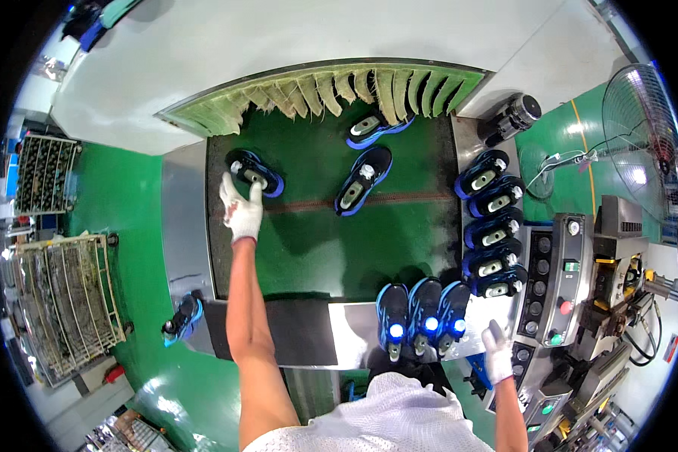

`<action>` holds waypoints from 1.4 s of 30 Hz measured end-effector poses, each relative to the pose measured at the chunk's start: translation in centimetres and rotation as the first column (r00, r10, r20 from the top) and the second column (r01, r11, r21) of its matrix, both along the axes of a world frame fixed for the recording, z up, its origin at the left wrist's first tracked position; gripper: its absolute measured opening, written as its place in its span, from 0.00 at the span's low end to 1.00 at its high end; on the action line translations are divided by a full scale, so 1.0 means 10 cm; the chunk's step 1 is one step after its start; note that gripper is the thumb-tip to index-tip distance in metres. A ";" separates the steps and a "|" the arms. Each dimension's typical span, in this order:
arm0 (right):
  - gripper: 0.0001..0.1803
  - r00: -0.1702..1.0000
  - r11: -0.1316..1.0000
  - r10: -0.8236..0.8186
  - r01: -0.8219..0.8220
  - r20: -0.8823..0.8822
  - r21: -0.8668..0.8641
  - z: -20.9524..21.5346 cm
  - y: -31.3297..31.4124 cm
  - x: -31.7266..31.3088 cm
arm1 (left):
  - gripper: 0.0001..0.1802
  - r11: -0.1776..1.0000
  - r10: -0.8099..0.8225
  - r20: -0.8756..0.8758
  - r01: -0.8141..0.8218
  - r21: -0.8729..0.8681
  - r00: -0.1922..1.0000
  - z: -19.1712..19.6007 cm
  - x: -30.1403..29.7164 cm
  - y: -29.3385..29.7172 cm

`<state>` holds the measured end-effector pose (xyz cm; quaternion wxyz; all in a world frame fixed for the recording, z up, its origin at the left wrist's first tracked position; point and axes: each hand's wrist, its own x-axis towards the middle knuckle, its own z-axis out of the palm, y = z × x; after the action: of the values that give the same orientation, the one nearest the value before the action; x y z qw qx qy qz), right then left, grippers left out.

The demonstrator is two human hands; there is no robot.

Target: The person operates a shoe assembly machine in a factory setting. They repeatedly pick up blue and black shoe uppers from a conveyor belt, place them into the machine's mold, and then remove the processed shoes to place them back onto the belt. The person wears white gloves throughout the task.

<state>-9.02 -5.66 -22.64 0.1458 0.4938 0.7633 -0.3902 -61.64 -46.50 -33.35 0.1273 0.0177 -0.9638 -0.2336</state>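
Head view: left hand (241, 216), fingers parted, hold unclear, should grip the shoe (258, 167) squarely; right hand (497, 354) loosely open, empty.

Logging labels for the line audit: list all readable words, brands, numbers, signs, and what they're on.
No text reads clearly.
Control panel: any markings too small.
Red-white label: too small, blurred.
Shoes: nothing legible.
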 end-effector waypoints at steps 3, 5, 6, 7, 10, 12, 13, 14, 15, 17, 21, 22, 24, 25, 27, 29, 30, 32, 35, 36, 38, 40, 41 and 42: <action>0.36 0.993 0.995 -0.091 0.087 0.072 0.052 -0.65 -0.67 -0.29 | 0.37 0.968 -0.191 0.071 0.175 0.180 0.979 -0.30 -0.61 -0.15; 0.35 0.977 0.968 -0.185 0.163 0.106 0.192 -0.85 -0.92 -0.39 | 0.27 0.975 -0.191 0.033 0.186 0.123 0.981 -0.40 -0.71 -0.16; 0.36 0.974 0.955 -0.198 0.166 0.112 0.246 -0.89 -0.97 -0.38 | 0.24 0.974 -0.197 0.027 0.193 0.114 0.980 -0.41 -0.70 -0.15; 0.37 0.972 0.941 -0.204 0.163 0.115 0.297 -0.93 -1.02 -0.37 | 0.21 0.972 -0.212 0.004 0.210 0.109 0.977 -0.44 -0.67 -0.20; 0.41 0.917 0.985 -0.099 0.036 0.386 0.167 -0.71 -0.95 -0.49 | 0.14 0.977 -0.212 0.004 0.212 0.023 0.977 -0.42 -0.46 -0.30; 0.41 0.976 0.987 -0.153 0.143 0.153 0.074 -0.67 -0.90 -0.42 | 0.11 0.972 -0.233 -0.004 0.233 0.015 0.973 -0.35 -0.24 -0.31; 0.42 0.982 0.981 -0.178 0.181 0.056 -0.066 -0.45 -0.85 -0.51 | 0.11 0.957 -0.288 -0.017 0.289 0.036 0.957 -0.27 -0.08 -0.31; 0.43 0.992 0.992 -0.123 0.123 0.017 0.004 -0.26 -0.86 -0.54 | 0.10 0.935 -0.349 -0.030 0.350 0.057 0.937 -0.18 0.10 -0.25; 0.43 0.997 0.994 -0.075 0.075 -0.011 0.080 -0.08 -0.90 -0.54 | 0.10 0.901 -0.425 -0.043 0.427 0.081 0.904 0.00 0.31 -0.12; 0.44 0.981 0.994 -0.085 0.095 -0.177 0.050 0.48 -0.99 -0.59 | 0.09 0.813 -0.564 -0.071 0.569 0.124 0.822 0.58 0.86 0.18; 0.49 0.873 0.985 0.171 -0.144 -0.457 0.092 1.07 -1.15 -0.59 | 0.10 0.575 -0.808 -0.008 0.791 0.210 0.590 1.53 1.99 1.12; 0.50 0.832 0.960 0.272 -0.201 -0.483 0.195 0.97 -1.20 -0.53 | 0.10 0.457 -0.885 0.002 0.868 0.194 0.465 1.68 2.29 1.40; 0.49 0.877 0.936 0.294 -0.183 -0.381 0.301 0.88 -1.21 -0.50 | 0.11 0.212 -0.974 -0.015 0.936 0.281 0.225 1.91 2.89 2.00; 0.44 0.887 0.970 0.179 -0.087 -0.425 0.226 0.92 -1.06 -0.43 | 0.11 0.094 -0.992 -0.057 0.949 0.301 0.116 2.00 3.26 2.26; 0.40 0.788 0.883 0.097 0.213 -0.607 0.418 0.70 -0.94 0.06 | 0.12 -0.150 -0.978 -0.186 0.939 0.309 -0.095 2.20 3.78 2.76; 0.39 0.781 0.845 -0.057 0.370 -0.622 0.386 0.96 -0.82 0.58 | 0.17 -0.323 -0.939 -0.210 0.908 0.268 -0.272 2.52 4.23 3.17; 0.42 0.743 0.901 -0.259 0.416 -0.617 0.124 1.04 -0.67 0.86 | 0.18 -0.383 -0.917 -0.233 0.874 0.299 -0.323 2.67 4.49 3.34; 0.48 0.712 0.803 -0.587 0.571 -0.385 -0.168 1.54 -0.56 1.30 | 0.32 -0.472 -0.878 -0.257 0.652 0.593 -0.403 2.81 4.65 3.48; 0.46 0.327 0.598 -0.774 0.657 -0.542 -0.458 1.73 -0.81 2.25 | 0.34 -0.608 -0.777 -0.474 0.688 0.397 -0.414 3.13 5.21 3.85; 0.44 0.081 0.488 -0.816 0.628 -0.573 -0.606 1.83 -0.95 2.51 | 0.32 -0.578 -0.800 -0.482 0.671 0.463 -0.357 3.16 5.41 3.93; 0.38 -0.225 0.454 -0.741 0.526 -0.632 -0.719 1.96 -1.11 2.95 | 0.30 -0.470 -0.882 -0.366 0.600 0.648 -0.296 3.22 5.78 4.06; 0.36 -0.391 0.393 -0.692 0.502 -0.607 -0.771 1.61 -1.17 3.40 | 0.30 -0.456 -0.889 -0.326 0.565 0.688 -0.321 3.12 6.12 4.23; 0.33 -0.483 0.360 -0.657 0.475 -0.579 -0.803 1.60 -1.22 3.57 | 0.28 -0.441 -0.895 -0.284 0.583 0.683 -0.344 3.04 6.27 4.29; 0.30 -0.568 0.330 -0.618 0.441 -0.544 -0.835 1.62 -1.24 3.73 | 0.28 -0.414 -0.903 -0.247 0.552 0.724 -0.352 3.00 6.51 4.34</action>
<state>28.24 -18.05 -6.42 -0.6386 0.3940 0.1398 -0.6461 3.41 -3.13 -3.34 -0.3890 -0.6351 -0.4242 -0.5150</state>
